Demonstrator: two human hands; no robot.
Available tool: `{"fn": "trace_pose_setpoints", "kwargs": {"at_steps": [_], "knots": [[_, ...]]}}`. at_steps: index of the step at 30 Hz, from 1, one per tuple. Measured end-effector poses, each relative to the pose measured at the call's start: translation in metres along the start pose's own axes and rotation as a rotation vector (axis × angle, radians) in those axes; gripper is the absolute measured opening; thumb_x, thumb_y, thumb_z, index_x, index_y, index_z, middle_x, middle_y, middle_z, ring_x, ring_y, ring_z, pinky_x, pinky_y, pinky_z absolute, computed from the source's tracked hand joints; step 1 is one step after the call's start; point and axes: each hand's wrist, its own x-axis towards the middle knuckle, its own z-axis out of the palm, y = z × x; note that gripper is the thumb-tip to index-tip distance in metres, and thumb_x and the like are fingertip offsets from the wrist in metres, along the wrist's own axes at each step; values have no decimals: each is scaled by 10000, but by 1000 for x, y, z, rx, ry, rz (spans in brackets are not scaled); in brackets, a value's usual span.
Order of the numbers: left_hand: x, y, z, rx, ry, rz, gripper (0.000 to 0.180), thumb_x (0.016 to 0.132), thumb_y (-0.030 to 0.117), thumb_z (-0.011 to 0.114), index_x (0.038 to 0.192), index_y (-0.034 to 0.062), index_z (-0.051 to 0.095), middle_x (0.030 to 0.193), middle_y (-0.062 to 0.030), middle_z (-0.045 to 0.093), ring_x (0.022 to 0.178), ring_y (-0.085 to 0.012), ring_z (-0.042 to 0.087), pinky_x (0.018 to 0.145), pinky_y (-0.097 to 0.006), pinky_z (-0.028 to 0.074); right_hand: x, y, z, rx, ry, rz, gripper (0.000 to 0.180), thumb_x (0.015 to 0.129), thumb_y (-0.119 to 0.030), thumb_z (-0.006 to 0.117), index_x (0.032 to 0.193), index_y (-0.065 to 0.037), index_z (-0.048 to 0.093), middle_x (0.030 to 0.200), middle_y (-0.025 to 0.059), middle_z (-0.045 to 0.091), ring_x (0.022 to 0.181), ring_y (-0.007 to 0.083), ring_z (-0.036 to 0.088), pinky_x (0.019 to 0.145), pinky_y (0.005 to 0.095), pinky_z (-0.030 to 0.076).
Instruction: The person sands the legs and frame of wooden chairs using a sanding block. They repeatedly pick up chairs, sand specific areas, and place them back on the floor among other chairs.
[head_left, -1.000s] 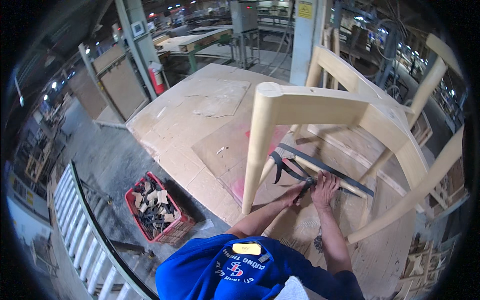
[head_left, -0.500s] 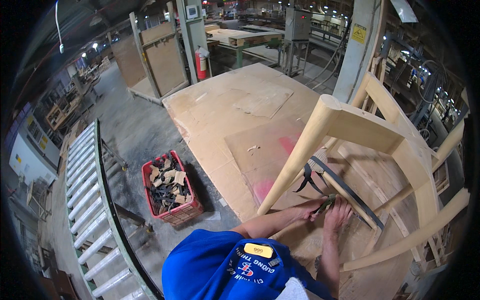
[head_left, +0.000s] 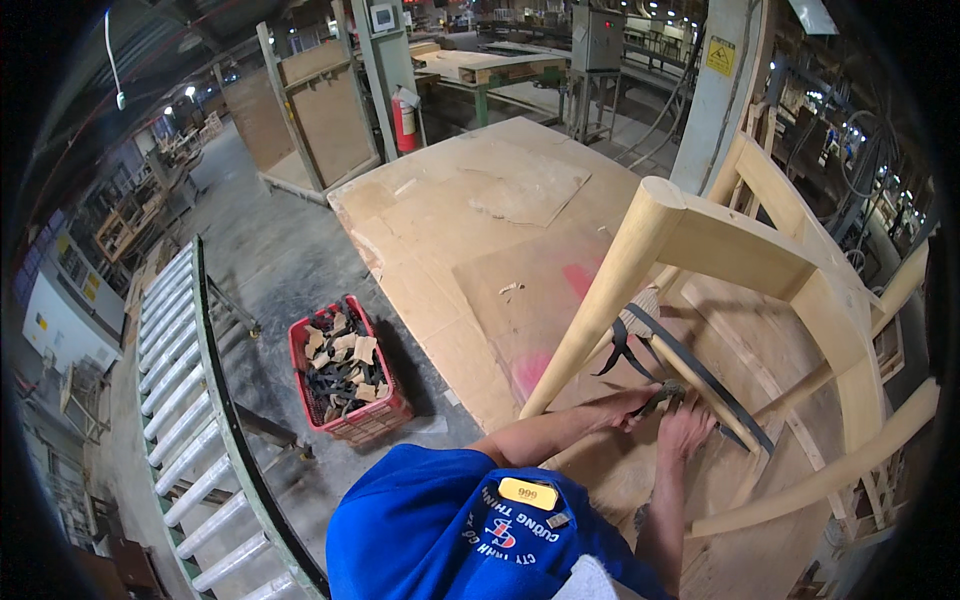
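A pale wooden chair frame point(head_left: 660, 225) lies tipped on the worktable, its legs and rails around my hands. A black strap point(head_left: 700, 375) runs along a lower rail, with a loose tail point(head_left: 622, 343) hanging near a slanting leg. At the rail, my left hand point(head_left: 628, 408) is closed on a dark metal strap buckle point(head_left: 662, 397). Just right of the buckle, my right hand point(head_left: 686, 430) has its fingers curled down at the strap; its fingertips are partly hidden. A light cardboard pad point(head_left: 642, 305) sits under the strap by the leg.
Left of the table point(head_left: 420, 260), a red crate point(head_left: 350, 425) of black straps and cardboard pieces stands on the floor. A roller conveyor point(head_left: 190, 430) runs along the far left. A grey post point(head_left: 710, 120) and a red fire extinguisher point(head_left: 404, 122) stand behind the table.
My right hand has shifted slightly down and right, away from the buckle. My left hand stays at the buckle, which shows more fully now. The view has moved slightly.
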Motion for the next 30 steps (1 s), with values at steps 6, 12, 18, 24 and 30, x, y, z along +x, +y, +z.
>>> {"fn": "trace_pose_setpoints", "kwargs": {"at_steps": [6, 12, 18, 24, 30], "knots": [[-7, 6, 6, 97, 10, 15, 361, 1035, 523, 347, 856, 256, 512, 489, 74, 388, 355, -59, 339, 342, -252, 286, 8, -2, -2, 41, 39, 8, 314, 844, -290, 714, 1034, -51, 641, 946, 134, 664, 898, 318, 634, 856, 449, 400], [4, -7, 2, 75, -46, 38, 374, 1033, 536, 344, 960, 233, 551, 492, 57, 385, 366, -71, 341, 344, -264, 296, 6, -4, -2, 100, -92, 73, 293, 802, -265, 696, 979, -40, 629, 969, 153, 659, 964, 339, 613, 879, 472, 387], [15, -30, -9, -12, -113, 114, 409, 1040, 518, 332, 967, 193, 570, 482, 36, 402, 344, -94, 345, 323, -273, 286, -10, 7, 24, 60, -44, -36, 258, 781, -286, 665, 903, -64, 615, 895, 120, 649, 893, 333, 596, 800, 467, 380], [26, -44, -15, -168, -272, -112, 406, 1056, 508, 301, 972, 209, 562, 481, 41, 382, 363, -95, 301, 360, -263, 234, -15, 15, 10, 104, -114, 30, 223, 686, -283, 719, 797, -99, 659, 799, 81, 658, 824, 282, 606, 800, 441, 395], [57, -59, -38, -14, 14, 114, 499, 995, 625, 392, 796, 189, 529, 500, 3, 455, 353, -146, 455, 328, -324, 382, -13, 15, 23, 250, -26, -20, 224, 713, -261, 691, 873, -107, 659, 845, 85, 676, 844, 277, 618, 811, 447, 417]]}}
